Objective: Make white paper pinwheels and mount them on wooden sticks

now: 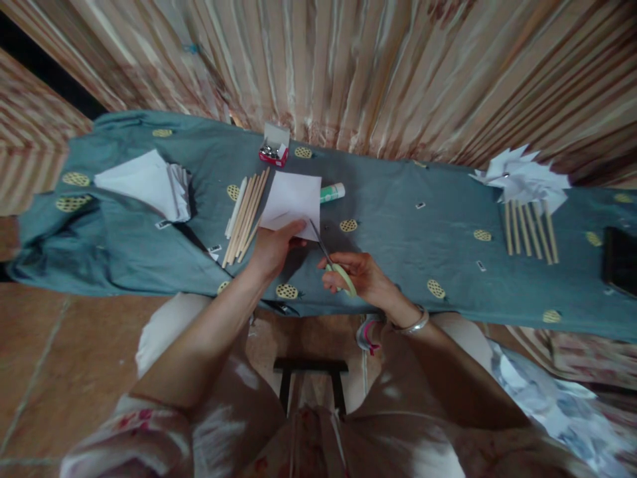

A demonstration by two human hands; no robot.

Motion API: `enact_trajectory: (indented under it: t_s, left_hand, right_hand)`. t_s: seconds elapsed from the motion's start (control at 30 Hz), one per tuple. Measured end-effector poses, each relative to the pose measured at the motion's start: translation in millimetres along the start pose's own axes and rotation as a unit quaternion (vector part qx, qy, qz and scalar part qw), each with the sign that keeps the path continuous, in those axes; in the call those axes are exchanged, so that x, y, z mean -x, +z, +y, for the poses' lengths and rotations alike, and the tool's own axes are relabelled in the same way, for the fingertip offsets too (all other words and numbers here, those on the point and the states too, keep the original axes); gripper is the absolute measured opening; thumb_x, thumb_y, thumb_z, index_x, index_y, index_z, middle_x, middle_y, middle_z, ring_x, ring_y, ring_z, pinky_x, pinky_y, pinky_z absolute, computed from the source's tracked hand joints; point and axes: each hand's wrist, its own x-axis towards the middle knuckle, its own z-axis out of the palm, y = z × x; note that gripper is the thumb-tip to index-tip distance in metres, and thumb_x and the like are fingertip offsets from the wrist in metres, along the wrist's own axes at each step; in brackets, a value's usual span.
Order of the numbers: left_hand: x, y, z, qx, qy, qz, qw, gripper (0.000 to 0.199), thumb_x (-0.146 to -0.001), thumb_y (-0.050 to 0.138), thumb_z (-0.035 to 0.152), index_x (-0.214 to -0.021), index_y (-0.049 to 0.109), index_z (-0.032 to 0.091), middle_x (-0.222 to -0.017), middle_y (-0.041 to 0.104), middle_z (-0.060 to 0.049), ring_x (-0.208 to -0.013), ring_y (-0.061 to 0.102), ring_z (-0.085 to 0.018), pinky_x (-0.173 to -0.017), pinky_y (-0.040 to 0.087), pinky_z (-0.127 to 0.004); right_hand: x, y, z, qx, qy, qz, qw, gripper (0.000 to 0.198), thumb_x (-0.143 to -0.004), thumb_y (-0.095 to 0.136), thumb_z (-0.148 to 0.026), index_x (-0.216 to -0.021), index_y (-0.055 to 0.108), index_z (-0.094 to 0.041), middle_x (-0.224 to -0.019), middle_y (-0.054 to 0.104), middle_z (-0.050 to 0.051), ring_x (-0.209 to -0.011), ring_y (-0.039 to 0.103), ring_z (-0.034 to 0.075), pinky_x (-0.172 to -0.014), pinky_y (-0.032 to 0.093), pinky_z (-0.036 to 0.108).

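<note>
My left hand (279, 247) grips the lower edge of a square white paper sheet (293, 192), thumb on top. In my right hand (359, 273) is a pair of scissors (343, 277) with light green handles. Their blades meet the paper near its lower right corner, beside my left thumb. A short slanted line, a cut or a crease, shows on the sheet left of the thumb. Just behind the paper's right edge lies a green and white glue stick (332, 193), partly covered. Several wooden sticks (249, 216) lie close to the left of the sheet.
A teal cloth with pineapple prints (393, 245) covers the table. Folded white papers (149, 186) are stacked at left. An open red box of small metal pieces (273, 146) stands behind. Paper pinwheels (527, 176) on sticks lie at right, near a dark phone-like object (620, 259).
</note>
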Motion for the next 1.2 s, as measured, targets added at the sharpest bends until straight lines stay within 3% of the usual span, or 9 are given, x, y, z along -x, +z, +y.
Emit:
enact_trajectory:
  t_s: [0.33,0.67,1.2]
  left_hand:
    - [-2.9,-2.4,-3.9,-0.055,0.047,-0.007,0.997,0.023,-0.055,0.079,0.027,-0.071,0.065,0.018,-0.071,0.067,0.0,-0.06,0.057,-0.014,-0.05,0.047,-0.025]
    - [-5.1,-3.6,-4.0,-0.06,0.051,-0.004,0.997,0.024,-0.054,0.08,0.027,-0.07,0.064,0.018,-0.072,0.068,-0.001,-0.062,0.059,-0.014,-0.05,0.049,-0.024]
    - [-2.8,-1.9,-1.6,-0.06,0.051,-0.006,0.997,0.032,-0.052,0.081,0.025,-0.076,0.062,0.018,-0.073,0.066,0.001,-0.06,0.058,-0.013,-0.049,0.047,-0.024]
  right_hand:
    - [0.2,-0.1,-2.4,0.0,-0.006,-0.002,1.0,0.042,-0.05,0.095,-0.046,-0.073,0.071,-0.02,-0.058,0.066,-0.005,-0.049,0.06,0.01,-0.049,0.053,0.023]
    - [-1.4,3.4,-1.9,-0.041,0.031,0.018,0.999,0.045,-0.042,0.098,-0.039,-0.072,0.071,-0.018,-0.054,0.065,-0.005,-0.048,0.057,0.007,-0.047,0.049,0.019]
    - [-1.8,-0.4,1.4,-0.01,0.021,0.011,1.0,0.049,-0.049,0.095,-0.046,-0.08,0.07,-0.018,-0.057,0.061,-0.005,-0.052,0.057,0.01,-0.051,0.048,0.024]
